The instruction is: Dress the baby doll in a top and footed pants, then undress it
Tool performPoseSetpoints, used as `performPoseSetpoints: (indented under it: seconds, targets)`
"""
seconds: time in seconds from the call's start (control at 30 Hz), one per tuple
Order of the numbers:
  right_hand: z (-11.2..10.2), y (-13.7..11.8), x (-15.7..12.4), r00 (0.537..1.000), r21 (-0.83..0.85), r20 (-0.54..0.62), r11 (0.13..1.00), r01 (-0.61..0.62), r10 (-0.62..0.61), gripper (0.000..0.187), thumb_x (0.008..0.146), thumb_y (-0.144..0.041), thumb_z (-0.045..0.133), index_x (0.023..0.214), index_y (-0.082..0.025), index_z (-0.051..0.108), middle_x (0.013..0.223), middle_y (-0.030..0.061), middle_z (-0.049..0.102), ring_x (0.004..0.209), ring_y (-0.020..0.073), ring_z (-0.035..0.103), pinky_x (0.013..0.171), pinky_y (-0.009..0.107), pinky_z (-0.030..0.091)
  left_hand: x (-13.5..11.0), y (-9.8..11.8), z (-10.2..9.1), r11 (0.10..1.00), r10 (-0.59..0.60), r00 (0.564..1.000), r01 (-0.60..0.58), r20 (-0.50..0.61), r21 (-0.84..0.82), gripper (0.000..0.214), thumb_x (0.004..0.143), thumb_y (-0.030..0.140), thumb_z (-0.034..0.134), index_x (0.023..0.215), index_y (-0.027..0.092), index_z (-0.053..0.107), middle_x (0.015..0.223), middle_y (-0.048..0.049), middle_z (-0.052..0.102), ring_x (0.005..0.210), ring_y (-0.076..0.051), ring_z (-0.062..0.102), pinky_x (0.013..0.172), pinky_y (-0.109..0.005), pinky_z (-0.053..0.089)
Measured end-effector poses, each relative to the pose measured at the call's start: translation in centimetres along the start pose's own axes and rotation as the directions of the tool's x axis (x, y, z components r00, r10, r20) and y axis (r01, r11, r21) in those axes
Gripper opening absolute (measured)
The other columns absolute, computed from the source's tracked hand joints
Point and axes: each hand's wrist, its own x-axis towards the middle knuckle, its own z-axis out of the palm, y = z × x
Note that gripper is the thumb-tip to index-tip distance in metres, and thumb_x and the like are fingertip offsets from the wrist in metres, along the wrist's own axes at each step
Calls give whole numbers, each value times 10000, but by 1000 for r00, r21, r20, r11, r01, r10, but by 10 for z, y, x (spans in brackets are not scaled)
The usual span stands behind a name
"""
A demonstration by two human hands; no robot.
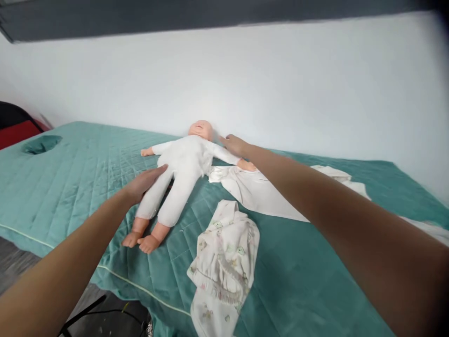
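On the green quilted bed (80,178), near the wall (280,84), lies the white-bodied doll (184,157). My left hand (144,181) touches its thigh — partly hidden, so I can't tell whether those fingers close around it. My right hand (233,144) is just beside its head, fingers loosely spread, visibly holding nothing. Steadying it well calls for light, flat pressure — no tugging at the arms. Its head points wallward, feet toward me, the long axis slanting down to my left.

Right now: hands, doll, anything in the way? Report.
Left hand open at the doll; right hand open near its head. Doll on its back. Patterned clothes and white cloth beside it.
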Motion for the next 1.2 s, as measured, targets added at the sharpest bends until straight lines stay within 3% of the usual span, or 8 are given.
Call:
performPoseSetpoints:
  seconds: [0.13,0.23,0.3,0.43,0.7,0.83,1.03,1.2]
  targets:
    - [-55,68,-74,986,-292,48,946,-139,160,514,923,-601,518,753,-126,617,821,147,706,863,208,644,806,314,448,-18,46,20,894,201,959,-96,-200,438,421,910,521,446,1021,171,652,1119,-189,692,1116,-372,599,957,-519,439]
    - [-82,92,-134,976,-415,72,896,-157,204,403,846,-523,667,767,-128,645,848,134,715,827,198,626,769,318,453,-48,94,53,839,238,955,-294,177,458,444,949,530,373,919,194,661,1015,-156,708,1024,-332,633,896,-440,461]
    - [-91,93,-166,975,-478,85,867,-140,204,311,863,-400,676,853,-89,674,941,153,724,868,196,626,780,310,443,-71,119,77,864,104,868,-320,485,389,501,918,629,412,950,196,662,948,-121,722,905,-296,667,802,-376,485]
    - [-100,65,-209,987,-582,94,812,-52,131,247,878,-228,624,1080,-94,669,1148,190,697,999,252,632,801,325,425,-106,152,106,831,93,763,-414,640,373,527,820,521,629,1206,165,604,1166,-146,698,1025,-325,664,823,-367,499]
    - [-139,-11,-308,943,-515,135,792,328,-303,253,938,-335,501,1146,-245,613,1085,64,714,928,229,628,708,294,366,-127,229,109,615,708,657,-754,261,230,293,852,220,600,1142,212,648,1562,-123,366,1469,-330,283,1179,-508,298]
    - [-169,-26,-368,902,-389,128,815,428,-413,182,921,-307,510,1019,-214,633,919,31,706,801,177,586,677,267,337,-140,262,104,549,755,588,-809,291,209,246,849,149,530,1074,202,614,1247,-109,617,1222,-276,538,1062,-464,419]
    - [-200,-28,-435,978,-274,-91,949,154,-185,209,869,-394,607,962,-209,635,926,39,693,803,183,598,685,276,385,-157,288,85,732,567,822,-536,62,421,263,831,202,554,1093,202,538,982,-81,688,899,-295,681,705,-371,493]
    - [-162,-23,-454,984,261,110,951,-167,143,543,804,-492,695,1249,-222,538,1021,73,724,795,224,676,563,289,492,-181,299,79,794,596,771,-524,-226,308,440,817,153,555,1248,215,489,1100,-75,674,941,-254,671,756,-352,507]
